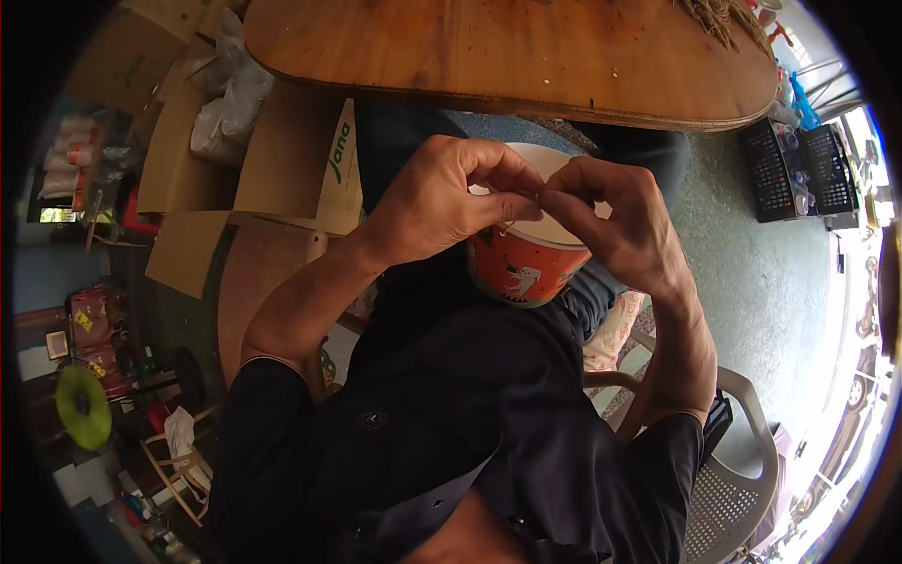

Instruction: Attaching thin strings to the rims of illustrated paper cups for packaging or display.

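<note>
An orange paper bucket (521,268) with a white inside and a small animal picture rests on my lap. Over its mouth, my left hand (460,193) and my right hand (611,216) meet, thumbs and forefingers pinched together with the tips almost touching. Whatever sits between the fingertips is too small to make out. A thin pale strand seems to show below the left thumb. The bottom of the bucket is hidden by my fingers.
Ahead is a rounded wooden table (507,56) with a bundle of dry brown strands (716,21) at its far right. An open cardboard box (282,169) stands at the left, black plastic crates (803,169) at the right. I sit on a plastic chair (738,489).
</note>
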`<state>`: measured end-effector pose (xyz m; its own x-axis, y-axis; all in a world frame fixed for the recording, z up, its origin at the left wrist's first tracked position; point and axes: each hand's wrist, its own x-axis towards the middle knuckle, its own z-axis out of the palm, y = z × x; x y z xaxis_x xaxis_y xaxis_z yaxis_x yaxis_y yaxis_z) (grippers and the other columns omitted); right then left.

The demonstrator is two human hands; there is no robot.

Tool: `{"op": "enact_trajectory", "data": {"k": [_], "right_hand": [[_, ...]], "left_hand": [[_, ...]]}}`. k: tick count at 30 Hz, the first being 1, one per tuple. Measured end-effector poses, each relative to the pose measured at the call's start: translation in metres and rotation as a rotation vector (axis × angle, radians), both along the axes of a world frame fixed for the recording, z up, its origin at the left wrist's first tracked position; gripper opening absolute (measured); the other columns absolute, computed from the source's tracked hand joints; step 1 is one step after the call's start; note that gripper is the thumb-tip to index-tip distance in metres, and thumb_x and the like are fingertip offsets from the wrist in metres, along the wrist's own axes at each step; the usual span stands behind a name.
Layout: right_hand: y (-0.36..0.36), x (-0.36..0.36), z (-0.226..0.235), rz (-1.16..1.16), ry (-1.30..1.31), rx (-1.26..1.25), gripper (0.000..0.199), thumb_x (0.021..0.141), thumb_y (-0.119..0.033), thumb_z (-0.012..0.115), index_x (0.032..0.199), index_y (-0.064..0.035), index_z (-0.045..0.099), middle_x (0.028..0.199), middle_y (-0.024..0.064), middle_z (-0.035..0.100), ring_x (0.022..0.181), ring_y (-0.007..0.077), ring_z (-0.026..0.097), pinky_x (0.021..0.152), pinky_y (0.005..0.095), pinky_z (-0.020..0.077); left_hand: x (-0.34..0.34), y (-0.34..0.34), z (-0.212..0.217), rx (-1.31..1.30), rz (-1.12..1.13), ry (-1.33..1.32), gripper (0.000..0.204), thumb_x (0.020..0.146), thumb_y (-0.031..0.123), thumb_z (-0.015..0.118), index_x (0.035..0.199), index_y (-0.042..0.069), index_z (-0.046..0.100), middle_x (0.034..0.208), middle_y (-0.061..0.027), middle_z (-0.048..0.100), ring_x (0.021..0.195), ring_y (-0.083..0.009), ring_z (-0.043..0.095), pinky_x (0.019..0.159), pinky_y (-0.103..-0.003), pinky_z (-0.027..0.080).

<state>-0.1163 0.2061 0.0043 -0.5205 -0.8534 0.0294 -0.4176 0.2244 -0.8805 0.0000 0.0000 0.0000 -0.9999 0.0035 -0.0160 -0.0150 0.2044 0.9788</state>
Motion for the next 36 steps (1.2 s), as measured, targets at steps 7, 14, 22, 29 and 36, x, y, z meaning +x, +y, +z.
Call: {"op": "enact_trajectory", "data": {"k": [7,14,22,29,36], "right_hand": [[-0.001,-0.004,-0.005,-0.093,-0.097,-0.103,0.024,0.102,-0.019,0.068,0.108,0.0035,0.072,0.086,0.0098,0.074,0.074,0.0114,0.063,0.068,0.0297,0.0518],[-0.004,-0.001,-0.008,0.0,-0.194,-0.059,0.025,0.102,-0.019,0.068,0.111,0.0034,0.076,0.086,0.0103,0.075,0.079,0.0096,0.067,0.072,0.0286,0.0539],[-0.003,-0.001,-0.004,-0.007,-0.239,0.039,0.025,0.096,-0.019,0.075,0.108,0.0024,0.078,0.075,0.0036,0.07,0.07,0.0047,0.058,0.063,0.026,0.047],[-0.008,0.003,-0.007,-0.065,-0.18,0.0,0.018,0.092,-0.016,0.077,0.098,0.0009,0.078,0.064,-0.0019,0.059,0.061,0.0037,0.048,0.055,0.0266,0.0387],[-0.01,0.007,-0.006,-0.095,-0.123,-0.037,0.015,0.09,-0.015,0.076,0.089,0.0003,0.074,0.061,-0.0011,0.058,0.059,0.0043,0.048,0.054,0.0276,0.039]], "left_hand": [[-0.002,-0.006,-0.004,0.086,0.047,-0.08,0.011,0.098,0.003,0.074,0.106,-0.003,0.073,0.097,-0.008,0.077,0.088,-0.0103,0.073,0.073,-0.025,0.061],[-0.002,-0.008,-0.002,0.154,0.013,-0.081,0.007,0.1,0.002,0.072,0.105,-0.003,0.071,0.098,-0.0075,0.075,0.094,-0.0119,0.072,0.086,-0.026,0.059],[-0.001,-0.012,0.0,0.154,-0.001,-0.106,0.01,0.099,0.004,0.073,0.105,-0.003,0.071,0.099,-0.0075,0.075,0.093,-0.0115,0.071,0.086,-0.025,0.058],[0.003,-0.006,0.005,0.044,0.079,-0.043,0.007,0.098,0.001,0.073,0.103,-0.002,0.069,0.096,-0.0069,0.075,0.089,-0.011,0.072,0.081,-0.025,0.059],[0.003,-0.002,0.006,-0.027,0.127,0.024,0.014,0.097,-0.002,0.074,0.101,0.0,0.061,0.092,-0.0049,0.072,0.087,-0.0084,0.07,0.078,-0.024,0.059]]}}
